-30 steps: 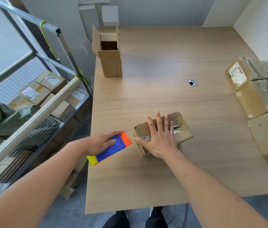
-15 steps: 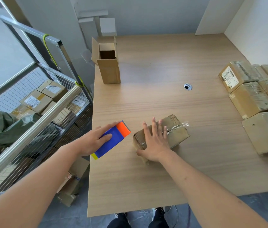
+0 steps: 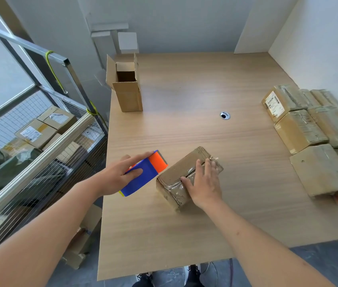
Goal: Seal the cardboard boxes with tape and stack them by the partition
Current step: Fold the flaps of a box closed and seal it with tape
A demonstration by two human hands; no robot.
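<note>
two hands work at a pale wooden worktop [image 3: 184, 235]. the left hand [image 3: 120, 177] grips a blue and orange tape dispenser [image 3: 143, 172]; the right hand [image 3: 203, 183] lies flat, fingers straight, on a small taped brown cardboard box [image 3: 176, 175] just beside it. sealed tape-wrapped boxes [image 3: 300, 129] sit by the white partition [image 3: 319, 48] at right. an open-topped cardboard box [image 3: 128, 94] stands far left.

left hand [image 3: 118, 179] grips tape dispenser [image 3: 143, 172]; right hand [image 3: 203, 183] presses taped box [image 3: 184, 175]
</note>
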